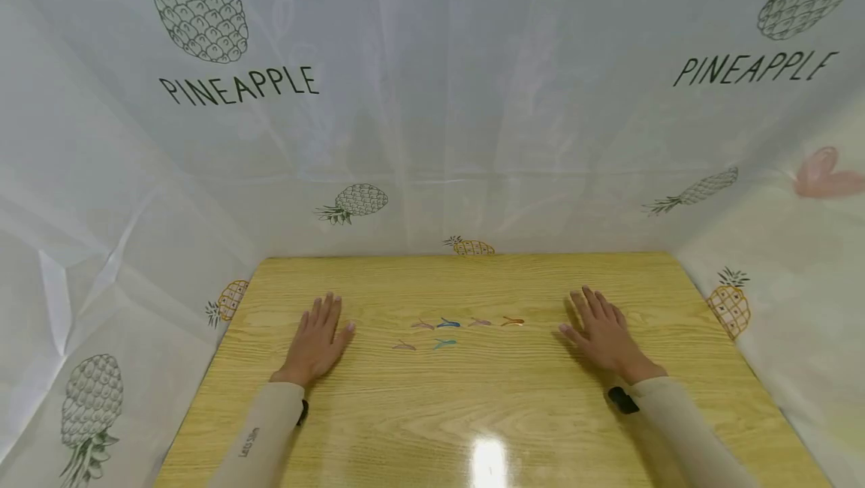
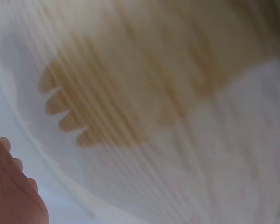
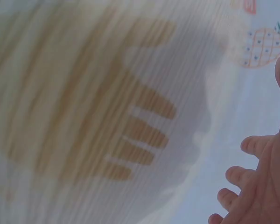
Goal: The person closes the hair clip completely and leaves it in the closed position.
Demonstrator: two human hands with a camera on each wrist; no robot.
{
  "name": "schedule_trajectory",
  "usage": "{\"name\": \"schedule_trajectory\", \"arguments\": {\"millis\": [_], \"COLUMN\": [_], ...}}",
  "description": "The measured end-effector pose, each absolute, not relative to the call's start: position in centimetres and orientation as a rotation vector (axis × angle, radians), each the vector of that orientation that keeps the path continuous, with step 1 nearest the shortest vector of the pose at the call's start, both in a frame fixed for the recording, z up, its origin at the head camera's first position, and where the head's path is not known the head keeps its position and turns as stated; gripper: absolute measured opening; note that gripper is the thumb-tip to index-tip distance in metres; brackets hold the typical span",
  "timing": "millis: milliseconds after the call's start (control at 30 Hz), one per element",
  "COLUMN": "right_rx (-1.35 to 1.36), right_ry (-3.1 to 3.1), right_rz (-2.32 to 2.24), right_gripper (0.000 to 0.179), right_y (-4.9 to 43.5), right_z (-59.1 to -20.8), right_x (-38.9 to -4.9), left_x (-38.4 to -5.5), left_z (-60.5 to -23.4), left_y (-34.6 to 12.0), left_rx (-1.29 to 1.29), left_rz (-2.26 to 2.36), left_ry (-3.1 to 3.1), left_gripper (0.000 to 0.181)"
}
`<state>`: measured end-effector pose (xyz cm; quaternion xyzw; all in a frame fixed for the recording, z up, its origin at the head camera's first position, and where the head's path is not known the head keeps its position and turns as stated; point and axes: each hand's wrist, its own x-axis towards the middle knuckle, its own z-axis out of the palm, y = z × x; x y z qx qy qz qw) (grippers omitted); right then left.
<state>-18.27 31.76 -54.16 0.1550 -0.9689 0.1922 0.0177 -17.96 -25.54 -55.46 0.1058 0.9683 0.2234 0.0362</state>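
Clips (image 1: 450,324), lower centre; left hand (image 1: 314,341) and right hand (image 1: 604,339) apart, empty.
Pickup seems unstarted; likely needs a fine pinch.

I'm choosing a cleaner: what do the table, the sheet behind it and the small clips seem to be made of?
Table: wood or wood-look laminate, glossy; it shows yellow grain and a bright reflection.
Sheet: perhaps thin plastic or coated cloth with a slight sheen; creases and soft highlights show.
Clips: possibly plastic or painted metal, going by their colours; too small to judge the finish.
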Motion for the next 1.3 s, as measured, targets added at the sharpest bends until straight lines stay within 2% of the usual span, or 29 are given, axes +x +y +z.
{"name": "schedule_trajectory", "arguments": {"millis": [700, 1000, 1300], "right_rx": [0.651, 0.806, 0.865], "right_ry": [-2.921, -2.795, -2.827], "right_rz": [0.553, 0.572, 0.543], "right_gripper": [0.075, 0.075, 0.074], "right_y": [25.3, 22.0, 18.4], "right_z": [-54.0, -54.2, -54.3], "right_x": [-16.8, -16.2, -16.0], "left_x": [-16.8, -16.3, -16.1], "left_z": [-55.0, -53.5, -54.1], "left_y": [-21.5, -19.7, -19.0], "left_rx": [0.507, 0.508, 0.572], "left_rz": [0.555, 0.555, 0.621], "left_ry": [3.023, 2.907, 2.921], "left_gripper": [0.081, 0.086, 0.083]}}
